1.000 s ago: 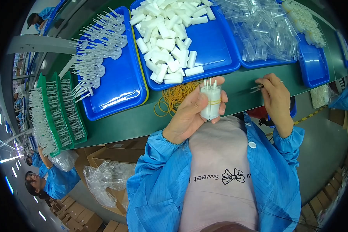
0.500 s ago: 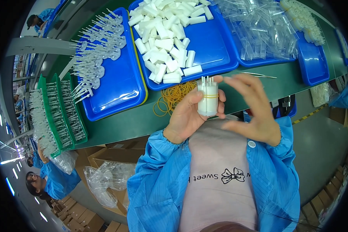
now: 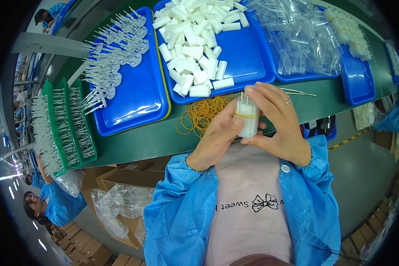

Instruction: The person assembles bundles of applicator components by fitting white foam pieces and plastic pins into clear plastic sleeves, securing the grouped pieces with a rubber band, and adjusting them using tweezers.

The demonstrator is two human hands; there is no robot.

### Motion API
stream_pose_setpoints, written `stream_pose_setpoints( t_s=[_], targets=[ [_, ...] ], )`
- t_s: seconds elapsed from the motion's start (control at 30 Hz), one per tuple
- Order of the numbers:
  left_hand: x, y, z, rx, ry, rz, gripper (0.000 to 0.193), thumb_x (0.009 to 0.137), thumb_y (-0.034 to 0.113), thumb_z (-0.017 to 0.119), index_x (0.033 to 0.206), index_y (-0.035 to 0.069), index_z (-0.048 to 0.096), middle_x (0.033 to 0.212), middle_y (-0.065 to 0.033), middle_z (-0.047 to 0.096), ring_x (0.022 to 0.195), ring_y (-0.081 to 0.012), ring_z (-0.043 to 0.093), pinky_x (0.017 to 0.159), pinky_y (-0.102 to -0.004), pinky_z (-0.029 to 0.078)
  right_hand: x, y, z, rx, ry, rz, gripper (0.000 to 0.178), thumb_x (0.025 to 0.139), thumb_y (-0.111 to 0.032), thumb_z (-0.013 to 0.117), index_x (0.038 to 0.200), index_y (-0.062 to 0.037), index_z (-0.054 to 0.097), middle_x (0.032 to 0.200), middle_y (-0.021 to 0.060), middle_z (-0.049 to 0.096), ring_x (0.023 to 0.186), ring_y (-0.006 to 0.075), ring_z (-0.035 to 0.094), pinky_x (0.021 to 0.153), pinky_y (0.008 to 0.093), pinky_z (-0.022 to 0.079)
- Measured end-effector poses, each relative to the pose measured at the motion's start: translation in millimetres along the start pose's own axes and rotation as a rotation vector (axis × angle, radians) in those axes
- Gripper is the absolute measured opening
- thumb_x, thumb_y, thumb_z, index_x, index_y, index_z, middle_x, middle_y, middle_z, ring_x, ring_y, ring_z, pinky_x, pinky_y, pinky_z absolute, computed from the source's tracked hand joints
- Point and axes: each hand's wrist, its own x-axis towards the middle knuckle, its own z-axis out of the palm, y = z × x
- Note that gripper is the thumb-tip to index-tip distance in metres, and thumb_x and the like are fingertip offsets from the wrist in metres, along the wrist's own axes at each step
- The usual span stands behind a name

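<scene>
Between my two hands is a small clear-and-white cylinder (image 3: 247, 119) with thin white rods at its top and a yellow rubber band around its middle. My left hand (image 3: 217, 139) grips it from the left, thumb against its side. My right hand (image 3: 283, 126) closes on it from the right, with fingertips at the top by the rods and the thumb at the bottom. A loose pile of yellow rubber bands (image 3: 204, 113) lies on the table just beyond my left hand.
White blocks (image 3: 193, 51) fill part of a blue tray (image 3: 248, 71). Left of it, another blue tray (image 3: 139, 104) bears thin-stemmed translucent parts; green racks (image 3: 60, 128) stand farther left. Clear plastic pieces (image 3: 297, 37) fill a tray at right, near tweezers (image 3: 299, 92). An open carton (image 3: 133, 177) sits below.
My right hand, which was apart from the cylinder, has come left onto its top and bottom. The cylinder has shifted slightly right in my left hand.
</scene>
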Motion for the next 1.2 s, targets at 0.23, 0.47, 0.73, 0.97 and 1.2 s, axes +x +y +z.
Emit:
stream_pose_setpoints(
  t_s=[0.23,0.47,0.73,0.97,1.2],
  targets=[
    [0,-5,1,0.179,0.153,0.121,0.063,0.089,0.037,0.061,0.134,0.002,0.036,0.117,-0.0104,0.054,0.104,-0.0193,0.056,0.091,-0.0318,0.045,-4,7,-3,0.698,-0.049,0.213,0.097,0.061,-0.025,0.083,0.141,-0.0039,0.031,0.138,0.0139,0.041,0.12,0.0291,0.046,0.1,0.0421,0.036],
    [1,-6,-5,0.959,0.286,0.574,0.057,0.07,0.013,0.078,0.121,0.006,0.054,0.118,-0.0117,0.052,0.109,-0.0229,0.053,0.093,-0.0329,0.042,-5,6,1,1.367,-0.078,0.551,0.099,0.072,-0.044,0.075,0.145,-0.0053,0.019,0.141,0.0159,0.035,0.126,0.0262,0.041,0.103,0.0384,0.035],
    [-1,-5,-7,1.247,0.191,0.643,0.064,0.063,0.009,0.079,0.123,0.009,0.056,0.124,-0.0138,0.046,0.112,-0.0306,0.049,0.092,-0.0386,0.043,-13,15,13,1.6,-0.163,0.606,0.078,0.086,-0.038,0.064,0.142,-0.0009,0.025,0.134,0.0138,0.04,0.126,0.0232,0.041,0.103,0.0363,0.035],
    [1,3,-10,0.808,0.098,0.521,0.083,0.068,0.018,0.081,0.137,0.003,0.037,0.134,-0.0148,0.038,0.121,-0.0259,0.043,0.098,-0.038,0.039,-16,7,7,0.921,0.023,0.352,0.088,0.069,-0.015,0.079,0.141,-0.0027,0.029,0.137,0.015,0.04,0.126,0.0252,0.042,0.105,0.0358,0.034],
    [-2,1,-8,0.388,0.043,0.38,0.089,0.07,0.018,0.081,0.141,0.003,0.029,0.137,-0.0148,0.038,0.126,-0.0262,0.042,0.101,-0.0389,0.039,-13,2,-5,0.513,-0.027,0.159,0.096,0.064,-0.02,0.082,0.141,-0.0034,0.028,0.142,0.0158,0.035,0.13,0.0301,0.038,0.106,0.0415,0.033]
  ],
)
